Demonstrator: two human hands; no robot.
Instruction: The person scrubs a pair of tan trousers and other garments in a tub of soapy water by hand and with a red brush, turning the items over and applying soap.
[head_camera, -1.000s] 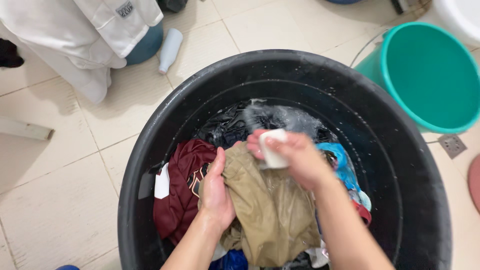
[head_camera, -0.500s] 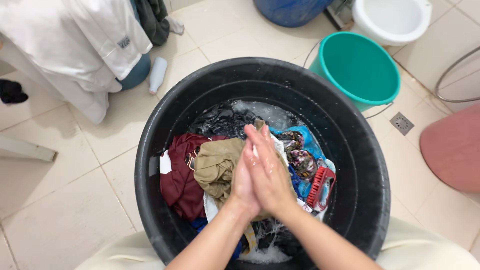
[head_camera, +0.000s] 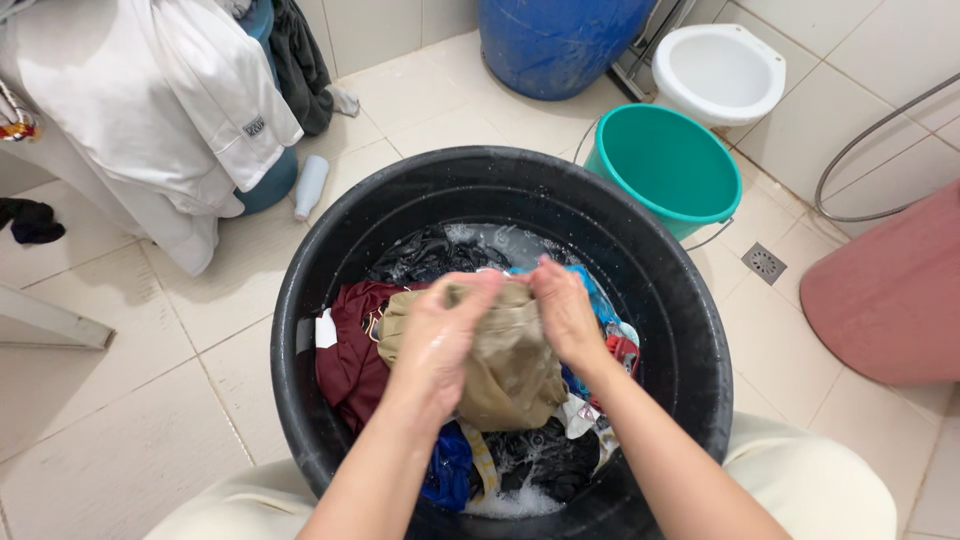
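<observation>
From the head camera we look straight down into a large round black plastic tub (head_camera: 330, 290) that stands on pale floor tiles and holds wet, soapy laundry. Our left hand (head_camera: 440, 340) and right hand (head_camera: 565, 315) are both closed on a khaki tan cloth garment (head_camera: 510, 365), bunching its upper edge between them just above the pile; the two fists sit near each other, with a fold of the fabric stretched across the small gap. The rest of the garment hangs down over the heap in the middle of the tub. To its left lies a dark maroon garment (head_camera: 345, 355), behind it a black one (head_camera: 425, 255) in foamy water, and to the right a bright blue cloth (head_camera: 600, 300) with a bit of red beside it. Suds gather at the near wall of the tub.

Outside the tub, a teal plastic bucket (head_camera: 665, 165) stands just beside its far right rim. Farther back we see a blue barrel (head_camera: 560, 40) and a white basin (head_camera: 720, 70). White clothes (head_camera: 150, 110) hang at upper left, and a pink object (head_camera: 890, 290) sits at right.
</observation>
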